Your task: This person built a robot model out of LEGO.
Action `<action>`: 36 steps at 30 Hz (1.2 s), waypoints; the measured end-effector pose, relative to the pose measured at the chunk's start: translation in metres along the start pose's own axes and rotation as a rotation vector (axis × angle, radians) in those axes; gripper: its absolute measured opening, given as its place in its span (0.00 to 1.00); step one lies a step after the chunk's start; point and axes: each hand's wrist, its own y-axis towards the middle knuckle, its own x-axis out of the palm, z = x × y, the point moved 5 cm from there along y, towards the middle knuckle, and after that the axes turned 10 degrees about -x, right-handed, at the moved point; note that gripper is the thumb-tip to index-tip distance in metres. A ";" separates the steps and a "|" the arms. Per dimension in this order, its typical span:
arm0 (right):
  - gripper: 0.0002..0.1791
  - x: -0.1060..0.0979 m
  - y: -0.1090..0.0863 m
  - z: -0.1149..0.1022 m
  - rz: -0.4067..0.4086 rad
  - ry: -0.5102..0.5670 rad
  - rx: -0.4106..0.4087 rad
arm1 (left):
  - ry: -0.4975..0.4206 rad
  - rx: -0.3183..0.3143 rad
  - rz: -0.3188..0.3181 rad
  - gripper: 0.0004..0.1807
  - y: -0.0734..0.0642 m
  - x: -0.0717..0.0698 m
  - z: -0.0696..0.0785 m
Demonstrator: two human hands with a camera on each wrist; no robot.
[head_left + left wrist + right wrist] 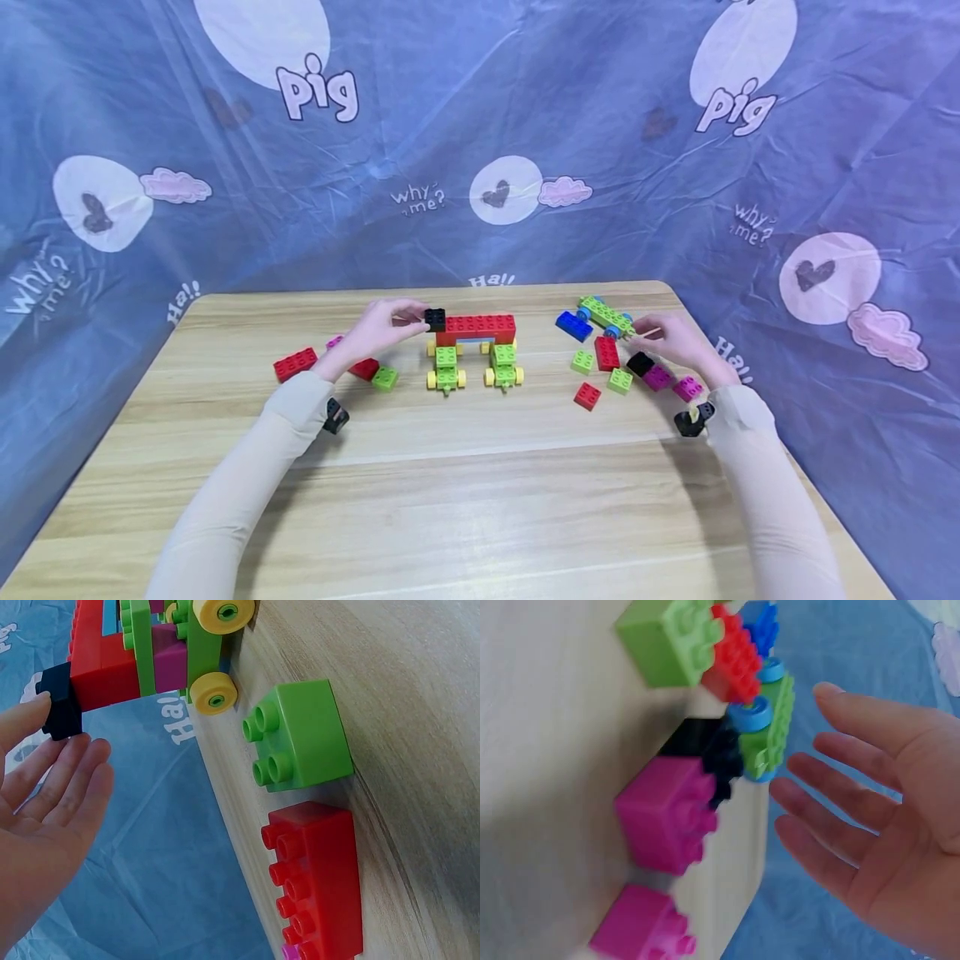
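the left hand (pixel 381 328) pinched a black brick (pixel 435 320); the right hand (pixel 672 340), loose-fingered, hung by the green chassis (pixel 604 315); the far cloth (pixel 360 242) read "pig", "why me?", "ha!!"

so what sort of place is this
Probably a curtained-off play corner: a wood-look table, colourful toy bricks spread over it, and a blue printed sheet hanging behind and along the sides.

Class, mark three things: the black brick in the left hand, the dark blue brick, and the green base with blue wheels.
Black brick (pixel 64 701): left wrist view, on its side.
Dark blue brick (pixel 574 326): head view, on its studded top.
Green base (pixel 605 316): head view, its studded deck.
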 end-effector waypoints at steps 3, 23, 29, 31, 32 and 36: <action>0.23 0.003 -0.006 0.005 -0.022 -0.028 0.013 | 0.001 -0.003 0.001 0.22 0.000 0.000 0.001; 0.23 0.017 -0.009 0.017 -0.095 -0.080 0.030 | -0.002 -0.003 0.002 0.21 0.002 0.001 -0.002; 0.20 0.010 -0.004 0.014 -0.014 -0.058 -0.007 | 0.005 -0.001 -0.003 0.21 0.001 0.002 -0.002; 0.19 0.006 -0.001 0.009 0.024 -0.071 -0.038 | 0.007 0.001 -0.001 0.21 0.001 0.002 -0.002; 0.18 0.003 0.001 0.006 0.044 -0.082 -0.050 | 0.008 0.001 -0.001 0.21 0.001 0.002 -0.003; 0.17 -0.005 0.009 -0.008 0.083 -0.137 -0.076 | 0.012 -0.003 0.001 0.21 0.002 0.001 -0.002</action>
